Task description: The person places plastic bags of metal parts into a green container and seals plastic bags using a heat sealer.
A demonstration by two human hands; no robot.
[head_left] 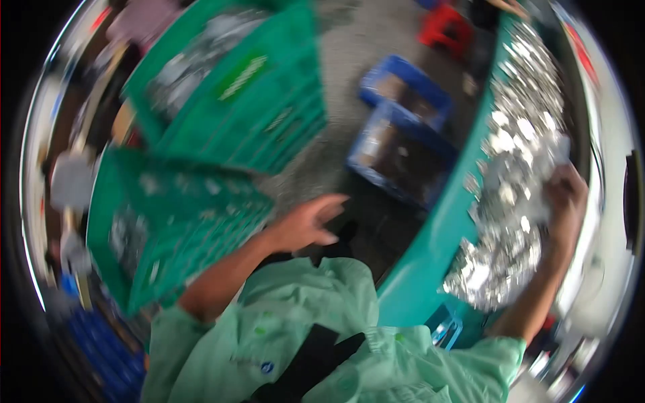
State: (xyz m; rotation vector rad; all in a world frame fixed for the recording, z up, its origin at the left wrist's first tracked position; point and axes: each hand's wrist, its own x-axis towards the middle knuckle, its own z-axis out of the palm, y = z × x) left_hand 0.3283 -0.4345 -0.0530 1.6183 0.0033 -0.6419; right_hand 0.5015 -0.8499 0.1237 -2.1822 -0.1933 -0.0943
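My left hand hangs in the air in front of my body, thumb and fingers apart, with nothing in it. It is nearest to the lower green crate, which is tilted in view and has some clear plastic inside. On the right, my right hand is closed on the edge of a crumpled clear plastic bag. The bag lies over a long heap of small shiny metal pieces on the green tabletop. Motion blur hides the exact shape of the pieces.
A second green crate holds clear bags with greyish contents. Two blue bins stand on the grey floor, near a red stool. Part of another person's arm shows at the table's far end. A blue-handled tool is near my waist.
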